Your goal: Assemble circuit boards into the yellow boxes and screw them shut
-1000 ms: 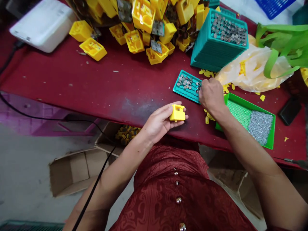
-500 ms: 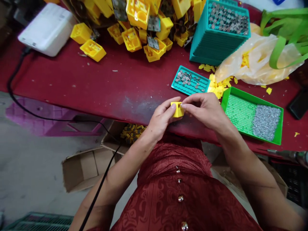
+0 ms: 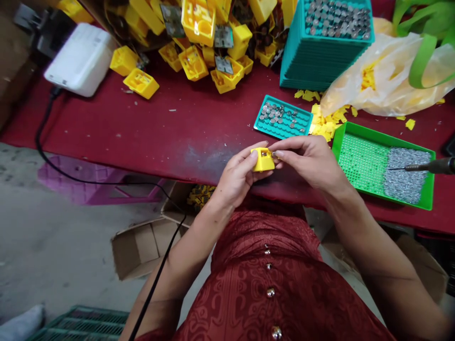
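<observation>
A small yellow plastic housing (image 3: 263,162), its opening turned upward with metal bits inside, is gripped between the thumb and fingers of my left hand (image 3: 239,171). Thumb and index finger of my right hand (image 3: 310,158) pinch a small silvery piece (image 3: 273,154) at the housing's right edge; its exact kind is too small to tell. Just beyond the hands lies a teal tray (image 3: 283,132) with silvery button cells (image 3: 273,113) in part of its rows. Loose flat yellow plastic pieces (image 3: 325,124) are heaped beside that tray.
Right of my hands, a green tray (image 3: 359,156) holds many small screws (image 3: 407,182); a screwdriver (image 3: 432,166) reaches over it. Stacked teal trays (image 3: 313,61), a plastic bag (image 3: 387,85), piled yellow housings (image 3: 194,61) and a white box (image 3: 80,61) occupy the back. A black cable (image 3: 106,183) hangs left.
The view has shifted slightly. My left hand has tilted the housing so more of its opening shows, and my right fingers have drawn slightly right. The screwdriver now hangs over the green tray.
</observation>
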Demonstrator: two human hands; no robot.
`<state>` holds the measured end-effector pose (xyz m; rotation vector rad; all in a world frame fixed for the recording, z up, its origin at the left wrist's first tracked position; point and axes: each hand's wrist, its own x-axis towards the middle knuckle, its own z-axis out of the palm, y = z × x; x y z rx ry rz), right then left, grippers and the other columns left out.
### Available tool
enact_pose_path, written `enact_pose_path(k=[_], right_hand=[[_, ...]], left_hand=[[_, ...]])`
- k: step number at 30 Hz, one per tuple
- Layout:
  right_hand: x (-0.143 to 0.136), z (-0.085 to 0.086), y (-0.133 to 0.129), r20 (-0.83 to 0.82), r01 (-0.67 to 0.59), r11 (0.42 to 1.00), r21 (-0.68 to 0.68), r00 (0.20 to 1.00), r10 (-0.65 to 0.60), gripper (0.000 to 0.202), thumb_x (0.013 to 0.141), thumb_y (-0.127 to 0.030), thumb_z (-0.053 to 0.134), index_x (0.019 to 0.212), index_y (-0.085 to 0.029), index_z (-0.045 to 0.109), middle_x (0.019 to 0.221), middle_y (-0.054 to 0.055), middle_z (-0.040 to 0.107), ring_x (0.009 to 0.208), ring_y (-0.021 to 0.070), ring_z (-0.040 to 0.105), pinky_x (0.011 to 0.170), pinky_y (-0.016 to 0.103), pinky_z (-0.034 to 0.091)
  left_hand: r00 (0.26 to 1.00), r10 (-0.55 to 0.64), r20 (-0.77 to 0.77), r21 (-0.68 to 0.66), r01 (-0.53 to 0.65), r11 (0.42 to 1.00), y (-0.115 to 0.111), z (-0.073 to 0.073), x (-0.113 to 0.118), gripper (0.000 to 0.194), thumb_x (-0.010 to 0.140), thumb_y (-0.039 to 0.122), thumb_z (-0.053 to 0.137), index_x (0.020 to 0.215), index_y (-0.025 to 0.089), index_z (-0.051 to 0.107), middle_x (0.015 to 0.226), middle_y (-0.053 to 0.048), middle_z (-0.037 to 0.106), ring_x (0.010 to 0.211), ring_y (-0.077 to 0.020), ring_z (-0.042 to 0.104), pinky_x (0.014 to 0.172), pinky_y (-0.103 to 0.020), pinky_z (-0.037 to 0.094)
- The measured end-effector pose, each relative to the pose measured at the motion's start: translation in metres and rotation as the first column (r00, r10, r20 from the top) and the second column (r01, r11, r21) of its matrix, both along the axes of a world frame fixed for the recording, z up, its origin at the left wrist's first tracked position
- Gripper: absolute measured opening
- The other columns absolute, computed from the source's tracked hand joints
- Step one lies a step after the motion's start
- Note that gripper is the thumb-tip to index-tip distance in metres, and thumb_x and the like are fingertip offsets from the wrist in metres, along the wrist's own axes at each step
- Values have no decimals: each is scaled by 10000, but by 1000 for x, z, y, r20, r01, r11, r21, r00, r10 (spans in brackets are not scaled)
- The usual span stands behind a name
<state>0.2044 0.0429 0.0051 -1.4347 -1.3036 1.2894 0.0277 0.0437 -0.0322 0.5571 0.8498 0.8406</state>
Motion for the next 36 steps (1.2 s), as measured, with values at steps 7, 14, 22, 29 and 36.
enact_pose_path(k=[7, 14, 22, 29, 36], right_hand=[[-13, 0, 0, 93, 41, 994, 104, 994, -51, 55, 791, -196, 749, 844, -184, 740, 801, -3, 742, 712, 116, 630, 684, 268, 516], [-5, -1, 2, 88, 92, 988, 122, 991, -103, 141, 824, -316, 782, 805, -200, 704, 724, -7, 693, 629, 104, 590, 572, 256, 466], [18, -23, 13, -78, 187, 979, -86, 978, -194, 181, 714, -285, 872, 823, -190, 763, 701, 7, 726, 593, 118, 663, 598, 264, 598], [11, -25, 11, -16, 165, 980, -113, 986, -167, 122, 750, -182, 781, 867, -169, 811, 737, 27, 751, 659, 136, 716, 670, 280, 634], [-7, -6, -1, -28, 171, 985, 38, 985, -170, 109, 768, -211, 777, 875, -207, 795, 813, -2, 760, 710, 116, 677, 714, 281, 608]], left_hand=[[1000, -13, 26, 51, 11, 999, -2, -5, 6, 363, 918, 389, 783, 1229, 201, 776, 1298, -105, 793, 1090, -229, 759, 921, -348, 624], [998, -23, 62, 17, 22, 1000, -4, -3, 3, 359, 954, 353, 748, 1271, 185, 761, 1254, -109, 802, 1065, -222, 782, 893, -336, 655], [994, -23, 110, -55, 29, 998, 0, 3, -4, 290, 967, 279, 711, 1231, 163, 743, 1181, -102, 816, 1001, -217, 821, 854, -299, 659], [999, 3, 41, -27, -2, 1000, 6, 5, -13, 289, 937, 249, 756, 1214, 171, 734, 1199, -96, 813, 992, -203, 815, 860, -297, 653], [1000, 18, 26, -57, -16, 998, 3, 2, -11, 256, 955, 269, 742, 1192, 173, 746, 1155, -95, 817, 965, -202, 804, 809, -299, 652]])
